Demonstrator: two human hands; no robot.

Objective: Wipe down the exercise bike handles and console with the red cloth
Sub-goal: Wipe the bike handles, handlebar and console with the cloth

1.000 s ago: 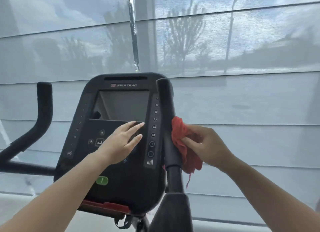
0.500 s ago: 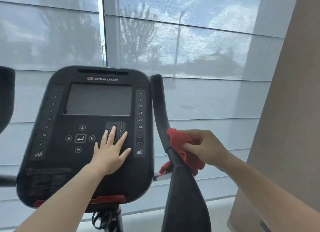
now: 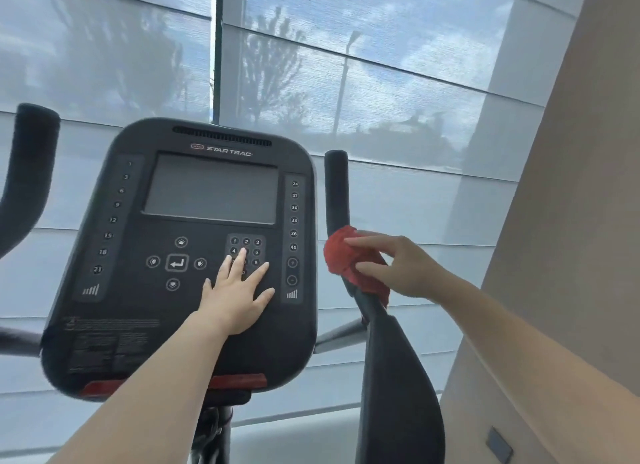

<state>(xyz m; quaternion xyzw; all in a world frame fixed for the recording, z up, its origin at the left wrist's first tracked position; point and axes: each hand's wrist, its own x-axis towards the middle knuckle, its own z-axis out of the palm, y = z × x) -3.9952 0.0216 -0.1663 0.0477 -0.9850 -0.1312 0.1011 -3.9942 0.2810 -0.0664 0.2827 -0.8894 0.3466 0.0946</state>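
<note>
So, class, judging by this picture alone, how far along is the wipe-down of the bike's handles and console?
Done: nothing provable; no surface shows wipe marks. In hand: the right hand grips the crumpled red cloth round the black padded right handle, about halfway up. Left: the black Star Trac console, where the bare left hand lies flat on the keypad, and the black left handle, which no cloth touches.

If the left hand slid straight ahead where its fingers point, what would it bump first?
The left hand lies on the keypad; sliding on, its fingers would likely cross the top keys, then reach the screen.
</note>
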